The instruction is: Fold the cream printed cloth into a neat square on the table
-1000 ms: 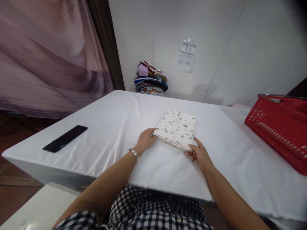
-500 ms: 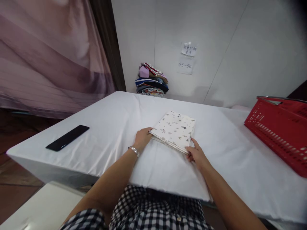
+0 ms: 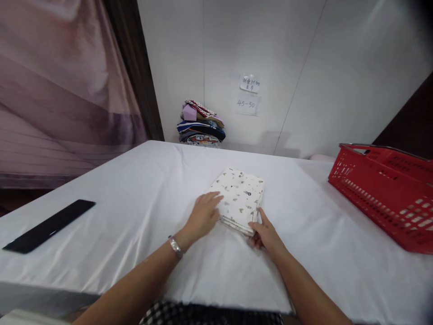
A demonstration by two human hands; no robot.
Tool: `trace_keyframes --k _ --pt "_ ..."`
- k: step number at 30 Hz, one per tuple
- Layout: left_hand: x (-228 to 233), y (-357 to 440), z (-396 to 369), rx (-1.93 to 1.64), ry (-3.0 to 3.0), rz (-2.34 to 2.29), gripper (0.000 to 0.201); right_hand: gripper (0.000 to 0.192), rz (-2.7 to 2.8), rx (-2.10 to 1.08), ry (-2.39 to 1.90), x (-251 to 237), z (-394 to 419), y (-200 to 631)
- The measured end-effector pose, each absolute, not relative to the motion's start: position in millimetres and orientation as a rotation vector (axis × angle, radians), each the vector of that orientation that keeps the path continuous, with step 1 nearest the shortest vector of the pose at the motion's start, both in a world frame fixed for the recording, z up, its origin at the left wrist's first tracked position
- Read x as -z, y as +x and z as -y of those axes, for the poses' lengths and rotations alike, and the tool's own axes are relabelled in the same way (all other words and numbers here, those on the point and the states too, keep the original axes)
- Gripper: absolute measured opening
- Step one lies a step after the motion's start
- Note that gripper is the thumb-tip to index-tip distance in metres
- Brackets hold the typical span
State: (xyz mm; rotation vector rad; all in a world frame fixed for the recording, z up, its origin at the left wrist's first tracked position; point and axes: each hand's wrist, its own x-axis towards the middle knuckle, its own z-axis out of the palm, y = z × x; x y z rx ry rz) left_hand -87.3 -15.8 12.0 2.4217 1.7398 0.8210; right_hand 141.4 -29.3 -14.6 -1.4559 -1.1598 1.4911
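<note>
A folded white cloth [image 3: 238, 194] with a small scattered print lies flat on the white-covered table [image 3: 135, 216], its layered edge facing me. At its near right corner my right hand [image 3: 265, 234] grips the edge, thumb on top and the other fingers partly hidden below. My left hand [image 3: 204, 212], with a silver bracelet on the wrist, is at the cloth's left side. Its fingers are stretched out over the left edge; whether they press on the fabric I cannot tell.
A red plastic basket [image 3: 382, 194] stands at the right. On the left lies a flat black slab [image 3: 50, 225]. A pile of folded fabrics [image 3: 201, 126] is by the back wall, left of two paper notes [image 3: 247, 97]. A pinkish curtain [image 3: 57, 99] hangs at the far left.
My left hand has let go of the cloth's near left corner and its fingers have straightened over the left side. The right hand keeps its corner. The view has shifted.
</note>
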Motion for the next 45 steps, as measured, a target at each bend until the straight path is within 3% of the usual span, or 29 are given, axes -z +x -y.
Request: trace_keyframes --k 5,10,15,18,21,24,30,36,45 --pt "-3 -48 22 -0.572 2.741 -1.199 0.057 0.094 1.092 -1.532 -1.424 7 36 139" --pt "15 -51 17 -0.488 2.795 -1.149 0.055 0.09 1.238 -1.526 -1.544 3 49 158" --pt "15 -52 18 -0.492 2.784 -1.155 0.057 0.05 1.629 -0.924 -1.444 -16 31 169" --pt "14 -51 18 -0.503 2.778 -1.148 0.058 0.041 1.93 -0.558 -1.309 -32 -8 155" --pt "16 -52 18 -0.497 2.766 -1.139 0.061 0.052 2.276 -0.332 -1.368 -31 -60 143" --pt "20 -54 18 -0.507 2.742 -1.134 0.063 0.061 2.44 -0.383 -1.779 -12 -99 145" --pt "25 -53 18 -0.521 2.677 -1.123 0.063 0.063 2.531 -0.302 -1.92 2 -121 147" --pt "21 -52 20 -0.506 2.63 -1.138 0.066 0.074 2.654 -0.279 -1.537 -18 -152 84" --pt "25 -52 17 -0.471 2.627 -1.121 0.07 0.079 2.751 -0.377 -1.416 13 -176 44"
